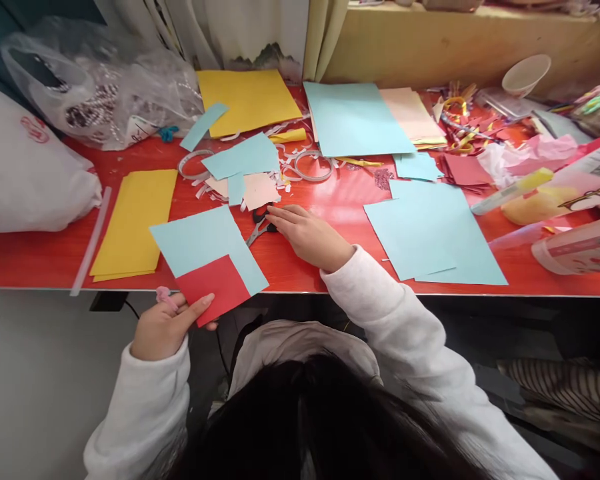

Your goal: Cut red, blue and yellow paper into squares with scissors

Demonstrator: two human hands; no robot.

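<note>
My left hand (163, 327) is closed on a small red paper square (214, 287) and the light blue paper (200, 233) beneath it, with the thumb on top. The red square covers the near corner of the blue sheet, just over the table edge. My right hand (313, 233) reaches over the table, its fingers stretched out at the black handles of a pair of scissors (255, 233). The scissors' blades point toward the blue paper, and part of the handles is hidden under the fingers. A pink band sits on a left finger.
Yellow paper strips (135, 223) lie left, blue sheets (430, 233) right. Behind are paper scraps (245, 157), tape rolls (314, 165), a yellow sheet (250, 103) and a blue stack (355, 120). Plastic bags (30, 167) stand at the left, a tub (580, 247) at the right.
</note>
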